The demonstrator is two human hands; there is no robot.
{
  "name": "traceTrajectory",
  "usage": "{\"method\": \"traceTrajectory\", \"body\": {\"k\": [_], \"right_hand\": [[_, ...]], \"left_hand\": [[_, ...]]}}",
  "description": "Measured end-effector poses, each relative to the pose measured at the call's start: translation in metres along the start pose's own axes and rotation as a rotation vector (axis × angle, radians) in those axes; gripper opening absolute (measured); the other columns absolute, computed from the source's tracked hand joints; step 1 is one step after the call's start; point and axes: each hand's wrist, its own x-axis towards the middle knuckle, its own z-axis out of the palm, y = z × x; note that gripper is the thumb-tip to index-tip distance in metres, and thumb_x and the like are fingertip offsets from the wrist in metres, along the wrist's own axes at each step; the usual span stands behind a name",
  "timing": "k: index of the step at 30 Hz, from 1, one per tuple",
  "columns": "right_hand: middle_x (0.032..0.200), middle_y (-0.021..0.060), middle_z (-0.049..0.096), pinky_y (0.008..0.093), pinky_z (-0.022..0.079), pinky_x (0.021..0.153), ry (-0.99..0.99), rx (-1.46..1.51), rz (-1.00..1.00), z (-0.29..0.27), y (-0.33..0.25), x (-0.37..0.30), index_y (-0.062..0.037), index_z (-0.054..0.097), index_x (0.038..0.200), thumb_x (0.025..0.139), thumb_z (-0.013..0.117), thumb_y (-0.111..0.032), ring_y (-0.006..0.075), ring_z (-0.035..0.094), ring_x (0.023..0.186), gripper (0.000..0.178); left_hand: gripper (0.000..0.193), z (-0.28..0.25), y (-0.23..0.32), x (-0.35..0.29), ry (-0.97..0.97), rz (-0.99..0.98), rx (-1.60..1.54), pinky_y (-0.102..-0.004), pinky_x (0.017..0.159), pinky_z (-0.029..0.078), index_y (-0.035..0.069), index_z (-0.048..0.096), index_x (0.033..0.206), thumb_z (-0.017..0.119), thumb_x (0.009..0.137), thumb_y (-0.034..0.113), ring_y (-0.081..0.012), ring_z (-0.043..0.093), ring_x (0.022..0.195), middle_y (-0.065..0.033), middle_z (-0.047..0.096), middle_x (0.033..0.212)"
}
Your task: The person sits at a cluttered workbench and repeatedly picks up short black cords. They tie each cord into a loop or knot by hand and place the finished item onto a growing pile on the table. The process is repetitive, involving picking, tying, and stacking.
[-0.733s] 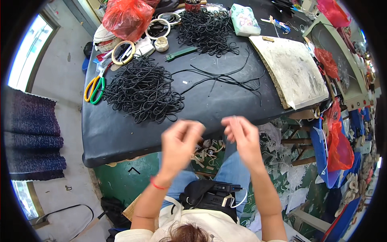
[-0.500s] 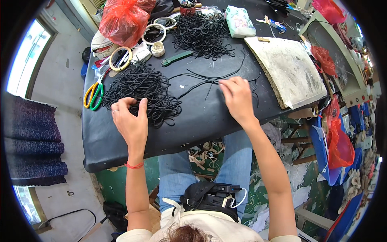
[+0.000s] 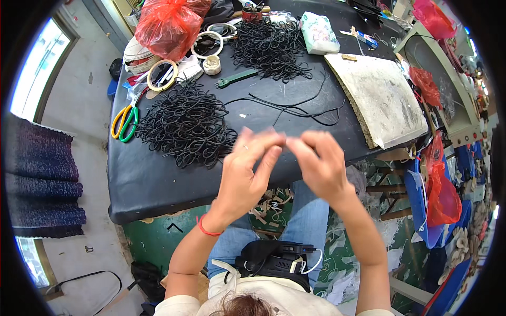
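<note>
My left hand (image 3: 246,176) and my right hand (image 3: 326,167) meet fingertip to fingertip above the front edge of the black table. Both are closed in a pinch and partly smeared by motion; whatever lies between the fingertips is hidden. Just beyond them, loose black cords (image 3: 301,114) lie stretched across the table top, and one thin strand ends close to my left fingers. A tangled pile of black cord loops (image 3: 184,124) sits to the left of my left hand, and a second pile (image 3: 269,47) lies farther back.
Scissors with yellow and green handles (image 3: 126,122) rest at the left edge. Tape rolls (image 3: 162,75), a small white tub (image 3: 212,65), a green tool (image 3: 236,78) and a red bag (image 3: 171,29) stand behind. A worn pale board (image 3: 377,100) is at the right.
My left hand has left the near cord pile and moved right. My right hand has drawn back from the loose cords toward me, and the fingertips now meet. The loose cords lie differently.
</note>
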Motion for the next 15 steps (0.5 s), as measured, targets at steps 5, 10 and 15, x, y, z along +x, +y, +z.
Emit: {"method": "traceTrajectory", "body": {"k": [5,10,15], "right_hand": [[0.075,0.0064,0.052,0.0288,0.044,0.050,0.061,-0.035,0.208,-0.034,-0.024,-0.024,-0.0028,0.061,0.091,0.067,0.066,0.002,0.0202,0.054,0.061,0.025],[0.077,0.0104,0.058,0.0322,0.047,0.055,0.201,-0.027,0.517,-0.029,-0.037,-0.027,-0.0019,0.059,0.086,0.071,0.069,0.001,0.0249,0.057,0.065,0.018],[0.079,0.0092,0.057,0.0313,0.047,0.057,0.134,0.233,0.626,-0.013,-0.066,-0.019,-0.0005,0.061,0.093,0.078,0.062,0.002,0.0207,0.057,0.067,0.016]], "left_hand": [[0.017,-0.002,0.008,-0.038,-0.243,-0.556,-0.673,-0.0224,0.067,0.048,-0.001,0.062,0.100,0.054,0.089,0.009,-0.0083,0.058,0.074,-0.0036,0.062,0.083],[0.020,0.010,0.014,-0.058,-0.220,-0.673,-0.808,-0.0241,0.074,0.050,-0.003,0.060,0.101,0.055,0.090,0.013,-0.0108,0.061,0.081,-0.0067,0.064,0.087],[0.021,0.019,0.017,-0.046,-0.090,-0.725,-0.885,-0.0240,0.070,0.052,-0.003,0.058,0.097,0.054,0.090,0.016,-0.0118,0.062,0.080,-0.0090,0.064,0.087]]}}
